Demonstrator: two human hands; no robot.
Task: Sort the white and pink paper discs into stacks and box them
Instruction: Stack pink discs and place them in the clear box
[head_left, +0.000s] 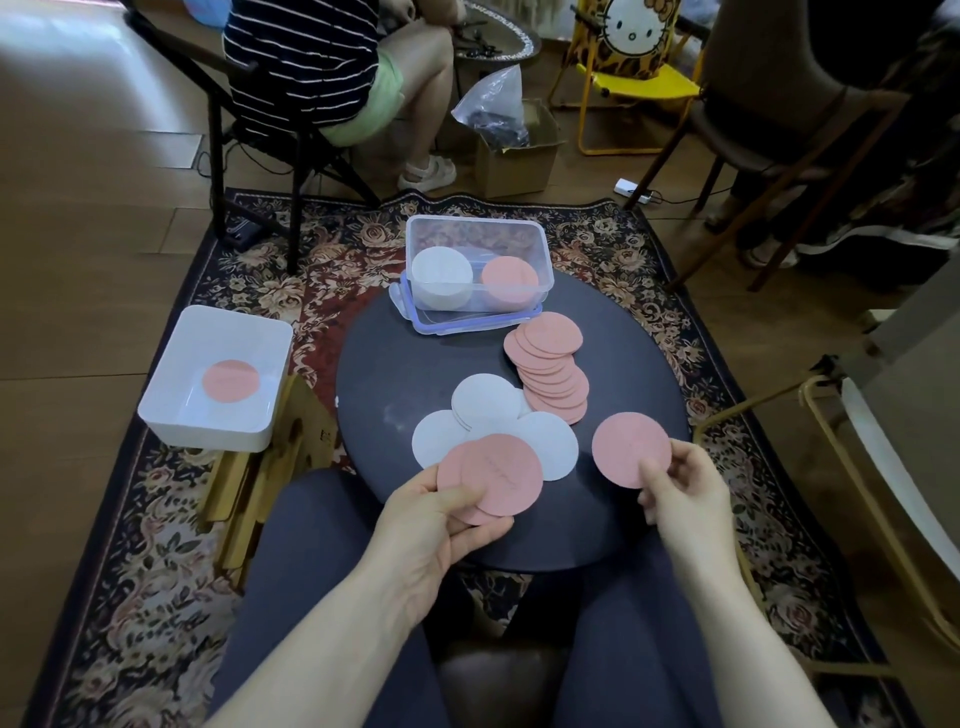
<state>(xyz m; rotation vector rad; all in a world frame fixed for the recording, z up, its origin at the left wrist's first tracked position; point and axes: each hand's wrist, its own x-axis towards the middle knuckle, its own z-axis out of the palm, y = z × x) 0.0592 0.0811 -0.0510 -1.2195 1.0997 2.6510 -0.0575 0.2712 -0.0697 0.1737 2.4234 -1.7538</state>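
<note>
Here the left hand (441, 512) pinches a small fan of pink discs (491, 475) by their near edge, thumb on top, fingers curled beneath. The right hand (675, 486) pinches one more pink disc (631, 449) at its lower right rim, held just above the table (395, 364).

The discs look thin, light and stiff enough to stay flat when gripped at an edge (though probably easy to crease); they likely slide over one another, so squaring a stack will need both hands at the rim.

Beyond the hands, white discs (550, 449) lie loosely overlapped on the table, touching a slumped row of pink ones (553, 371). Behind these stands the clear box (478, 228) on its lid (467, 322), holding a white stack (441, 275) and a pink stack (509, 280) side by side. A white tray (218, 332) to the left holds a single pink disc (231, 381). Nothing blocks the way to the box but the loose piles.
</note>
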